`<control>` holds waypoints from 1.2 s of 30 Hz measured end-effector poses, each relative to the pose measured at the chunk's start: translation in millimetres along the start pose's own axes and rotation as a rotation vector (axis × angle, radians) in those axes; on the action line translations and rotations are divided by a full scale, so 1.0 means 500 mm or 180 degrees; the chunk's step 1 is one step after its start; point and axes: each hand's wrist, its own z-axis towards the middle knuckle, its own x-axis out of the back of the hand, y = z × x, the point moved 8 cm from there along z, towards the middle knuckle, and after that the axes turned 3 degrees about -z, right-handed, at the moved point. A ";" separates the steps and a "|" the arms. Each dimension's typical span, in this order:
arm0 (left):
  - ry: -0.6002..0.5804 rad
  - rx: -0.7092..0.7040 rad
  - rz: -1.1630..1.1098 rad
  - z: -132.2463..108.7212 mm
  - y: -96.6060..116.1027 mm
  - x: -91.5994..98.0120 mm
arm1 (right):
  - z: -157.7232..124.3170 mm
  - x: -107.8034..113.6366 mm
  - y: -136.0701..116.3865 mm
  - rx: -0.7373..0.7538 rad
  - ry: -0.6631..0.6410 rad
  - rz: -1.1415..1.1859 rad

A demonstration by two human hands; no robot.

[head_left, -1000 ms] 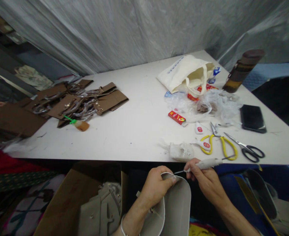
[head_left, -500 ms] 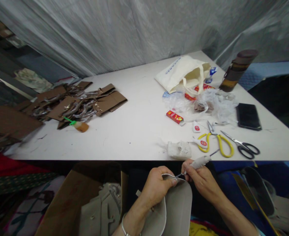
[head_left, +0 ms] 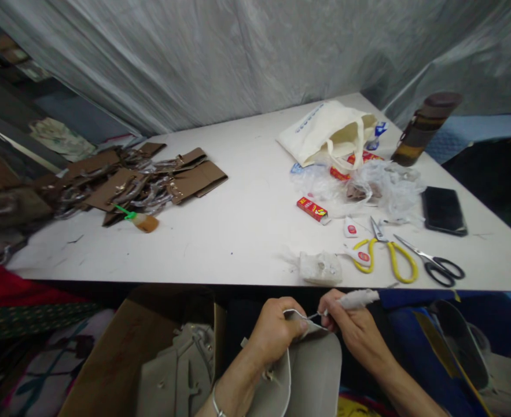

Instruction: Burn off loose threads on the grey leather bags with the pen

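My left hand [head_left: 278,327] pinches the upper edge of a light grey bag [head_left: 316,370], its thumb on the near side. The bag hangs open below the table's front edge, with a small metal fitting on its left part. In my right hand [head_left: 353,327] is an awl [head_left: 357,299] with a whitish wrapped handle. Its thin metal shaft points left to the bag's edge beside my left thumb; whether the tip is in the material I cannot tell. On the table just beyond lies a whitish, plastic-wrapped block [head_left: 320,267].
Yellow-handled scissors [head_left: 394,258], black-handled scissors [head_left: 441,269], a phone [head_left: 444,209] and a bottle [head_left: 426,127] are on the right. Brown bag pieces [head_left: 198,179] and a green-tipped glue bottle [head_left: 144,222] lie left. A cardboard box [head_left: 107,353] holds more grey bags [head_left: 177,370].
My right hand has tilted the awl flatter and shifted slightly down, its handle now lower. My left hand still grips the bag edge. The whole view has shifted slightly.
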 end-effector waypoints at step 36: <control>0.0318 0.0107 -0.1051 -0.004 -0.076 0.078 | 0.052 0.017 -0.104 0.1647 0.0719 -0.2517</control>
